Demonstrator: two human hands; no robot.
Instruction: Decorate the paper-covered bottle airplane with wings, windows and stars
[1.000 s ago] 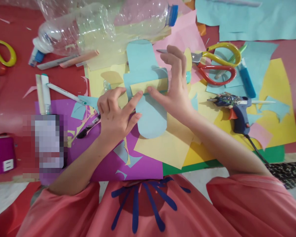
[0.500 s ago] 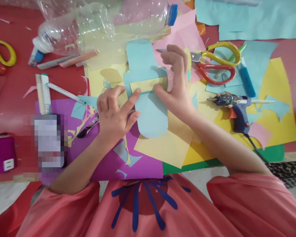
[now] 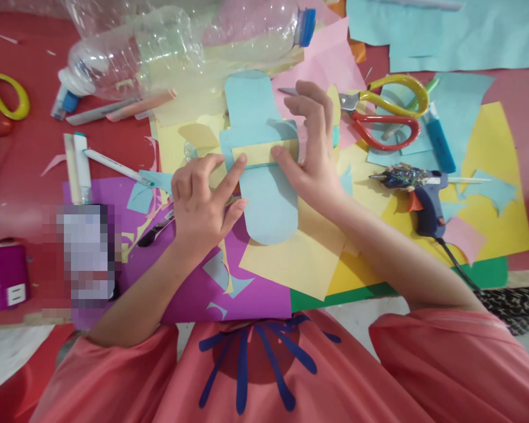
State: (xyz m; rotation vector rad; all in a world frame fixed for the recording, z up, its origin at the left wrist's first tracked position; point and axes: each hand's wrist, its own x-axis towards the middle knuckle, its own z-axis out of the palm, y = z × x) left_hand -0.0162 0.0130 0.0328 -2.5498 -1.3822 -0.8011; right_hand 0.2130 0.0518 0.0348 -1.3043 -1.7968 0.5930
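A light-blue paper cutout (image 3: 271, 205) with rounded ends lies before me, its side flaps at mid-height. Across its middle runs a narrow pale-yellow paper strip (image 3: 259, 154). My left hand (image 3: 200, 202) rests at the strip's left part, index fingertip touching it, the other fingers apart. With its thumb on the strip's right part, my right hand (image 3: 315, 167) holds its other fingers raised and loosely bent above the cutout's right flap. Neither hand is closed around anything. Just beyond the right hand lie scissors (image 3: 350, 102) with one yellow and one red handle.
A glue gun (image 3: 429, 200) with a stick in it lies at right, beside a blue cutter (image 3: 441, 138). Clear plastic bottles (image 3: 171, 44) lie at the back. At left are markers (image 3: 81, 164), a phone (image 3: 88, 252) and paper scraps on a purple sheet (image 3: 260, 294).
My right thumb has moved slightly up and left, further onto the yellow strip. My left index fingertip has shifted a little up and left. The cutout lies almost the same.
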